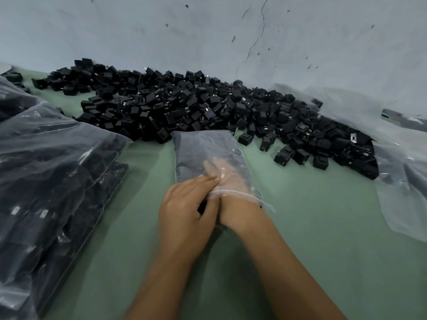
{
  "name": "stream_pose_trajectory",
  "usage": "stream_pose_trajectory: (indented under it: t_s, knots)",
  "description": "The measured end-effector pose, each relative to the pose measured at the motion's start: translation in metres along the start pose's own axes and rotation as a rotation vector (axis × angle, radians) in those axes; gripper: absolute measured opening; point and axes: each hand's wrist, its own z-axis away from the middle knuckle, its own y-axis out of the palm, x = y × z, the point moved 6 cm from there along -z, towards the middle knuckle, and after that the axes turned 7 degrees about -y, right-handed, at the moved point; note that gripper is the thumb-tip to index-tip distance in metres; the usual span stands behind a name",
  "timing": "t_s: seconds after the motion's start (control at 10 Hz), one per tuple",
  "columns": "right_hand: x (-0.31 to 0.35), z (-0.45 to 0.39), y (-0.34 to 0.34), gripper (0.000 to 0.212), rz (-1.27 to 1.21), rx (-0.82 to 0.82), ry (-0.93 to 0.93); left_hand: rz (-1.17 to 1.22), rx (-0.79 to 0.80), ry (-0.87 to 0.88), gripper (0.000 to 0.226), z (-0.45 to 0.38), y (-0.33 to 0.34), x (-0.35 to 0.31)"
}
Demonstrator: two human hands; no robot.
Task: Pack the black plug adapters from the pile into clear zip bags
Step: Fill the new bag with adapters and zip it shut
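A clear zip bag [203,148] lies on the green table in front of me, its mouth towards me and dark adapters showing dimly inside. My right hand [227,181] is pushed into the bag up to the wrist, and through the plastic its fingers look stretched out flat. My left hand [187,209] grips the left edge of the bag's mouth, fingers on top and thumb curled under. The pile of black plug adapters [184,107] spreads across the table just behind the bag.
Large clear sacks of packed adapters [50,172] are stacked at the left. Loose clear plastic [402,181] covers the right end of the pile and drapes onto the table. A grey cracked wall [231,31] stands right behind the pile.
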Motion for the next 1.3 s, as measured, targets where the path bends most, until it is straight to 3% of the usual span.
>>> stream_pose_trajectory:
  t_s: [0.1, 0.2, 0.3, 0.4, 0.5, 0.6, 0.9, 1.3]
  knots:
    - [0.013, 0.030, -0.013, 0.029, 0.131, 0.044, 0.002, -0.002, 0.044, -0.025, 0.031, 0.001, 0.000, 0.002]
    - [0.028, 0.052, -0.033, 0.023, 0.107, -0.085, -0.249, 0.003, 0.080, -0.012, 0.030, 0.004, -0.001, 0.005]
    - [0.027, 0.080, -0.053, 0.019, 0.242, -0.403, -0.444, -0.017, 0.157, 0.025, 0.034, 0.004, -0.002, 0.009]
    - [0.007, 0.087, -0.068, 0.014, 0.218, -0.517, -0.370, -0.084, 0.221, 0.059, 0.032, 0.003, -0.004, 0.013]
    - [-0.028, 0.081, -0.063, 0.043, 0.088, -0.387, -0.125, -0.137, 0.313, 0.057, 0.042, 0.004, -0.003, 0.019]
    - [-0.048, 0.077, -0.055, 0.055, 0.043, -0.342, -0.015, -0.182, 0.382, 0.005, 0.066, 0.004, 0.000, 0.029]
    - [-0.056, 0.068, -0.050, 0.029, 0.065, -0.358, 0.014, -0.280, 0.472, -0.064, 0.057, 0.003, 0.007, 0.045]
    - [-0.063, 0.068, -0.046, 0.028, -0.045, -0.354, 0.056, -0.251, 0.438, -0.095, 0.051, 0.003, 0.005, 0.043]
